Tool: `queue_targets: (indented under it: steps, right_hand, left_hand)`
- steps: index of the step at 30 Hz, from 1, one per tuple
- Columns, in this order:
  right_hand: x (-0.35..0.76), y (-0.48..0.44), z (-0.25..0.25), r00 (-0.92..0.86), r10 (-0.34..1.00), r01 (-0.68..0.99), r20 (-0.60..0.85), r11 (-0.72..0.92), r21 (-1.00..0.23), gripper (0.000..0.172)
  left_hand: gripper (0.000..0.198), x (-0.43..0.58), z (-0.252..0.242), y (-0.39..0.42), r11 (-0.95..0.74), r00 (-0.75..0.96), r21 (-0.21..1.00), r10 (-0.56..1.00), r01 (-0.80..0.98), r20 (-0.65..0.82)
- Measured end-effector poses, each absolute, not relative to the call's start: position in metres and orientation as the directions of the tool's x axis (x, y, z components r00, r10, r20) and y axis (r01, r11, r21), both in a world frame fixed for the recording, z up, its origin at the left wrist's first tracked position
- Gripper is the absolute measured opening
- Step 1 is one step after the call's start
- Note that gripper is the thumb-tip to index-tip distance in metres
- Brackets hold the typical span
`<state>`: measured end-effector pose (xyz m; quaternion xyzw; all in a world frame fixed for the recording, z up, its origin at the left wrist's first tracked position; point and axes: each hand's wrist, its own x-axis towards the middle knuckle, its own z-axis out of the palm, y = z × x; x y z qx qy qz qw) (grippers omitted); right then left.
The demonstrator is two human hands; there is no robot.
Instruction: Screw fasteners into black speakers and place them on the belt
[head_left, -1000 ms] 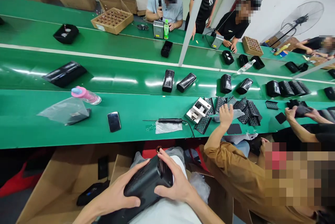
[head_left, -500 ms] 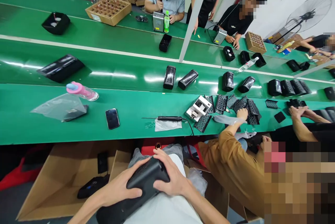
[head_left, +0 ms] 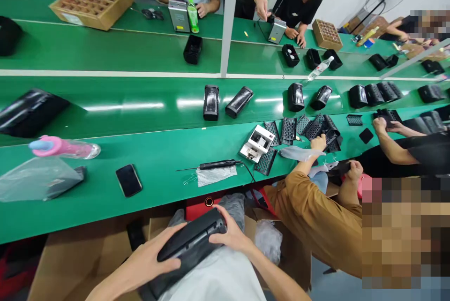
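Note:
A long black plastic housing (head_left: 192, 241) with rounded edges lies slantwise across my lap. My left hand (head_left: 153, 256) is wrapped round its near left part, with the thumb along the side facing me. Near the far right end, my right hand (head_left: 230, 231) grips it between thumb and fingers. A seam or slot runs lengthwise along the side turned up. The lower left end is partly hidden behind my left forearm.
On the green bench stand a soldering iron (head_left: 218, 165), a phone (head_left: 129, 180), a pink-capped bottle (head_left: 66, 147) and a white metal device (head_left: 258, 143). Black housings (head_left: 211, 102) sit on the conveyor. A co-worker's brown sleeve (head_left: 312, 212) is close on my right. An open carton (head_left: 80, 259) is below left.
The housing has rolled in my hands, so its seamed side now shows. Both hands stay on it. The camera view has shifted, moving bench things left. A standing person's hand has reached toward the grey box opposite.

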<state>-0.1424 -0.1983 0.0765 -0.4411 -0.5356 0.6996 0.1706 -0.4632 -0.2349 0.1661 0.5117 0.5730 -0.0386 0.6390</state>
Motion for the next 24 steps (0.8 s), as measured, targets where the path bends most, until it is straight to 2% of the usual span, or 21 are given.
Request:
queue_targets:
  steps: [3,8,12,16,19,21,24]
  right_hand:
    - [-0.13,-0.189,0.055,-0.481,0.769,0.211,-0.422,-0.366,-0.907,0.107]
    - [-0.114,-0.134,0.026,-0.408,0.857,0.294,-0.315,-0.203,-0.934,0.057]
    - [-0.122,-0.061,0.001,-0.352,0.913,0.49,-0.206,-0.008,-0.872,0.033]
    - [-0.145,0.014,-0.022,-0.55,0.818,0.597,-0.168,0.245,-0.764,0.045]
    - [-0.159,0.046,-0.034,-0.682,0.689,0.618,-0.247,0.362,-0.697,0.034]
    - [-0.161,0.053,-0.034,-0.69,0.658,0.648,-0.301,0.378,-0.661,0.028]
    - [-0.148,0.048,-0.019,-0.609,0.715,0.716,-0.343,0.31,-0.626,0.034]
  left_hand:
    - [0.122,-0.45,0.161,-0.218,0.313,0.312,0.534,0.546,0.785,-0.778]
    - [0.119,-0.444,0.125,-0.187,0.256,0.373,0.547,0.503,0.797,-0.78]
    - [0.116,-0.458,0.087,-0.189,0.291,0.389,0.589,0.524,0.754,-0.757]
    - [0.125,-0.461,0.05,-0.202,0.364,0.359,0.574,0.509,0.734,-0.782]
    - [0.128,-0.46,0.024,-0.21,0.402,0.349,0.591,0.53,0.7,-0.773]
    - [0.131,-0.462,0.009,-0.215,0.416,0.365,0.642,0.572,0.644,-0.735]
    - [0.136,-0.467,-0.007,-0.223,0.431,0.387,0.684,0.593,0.588,-0.706]
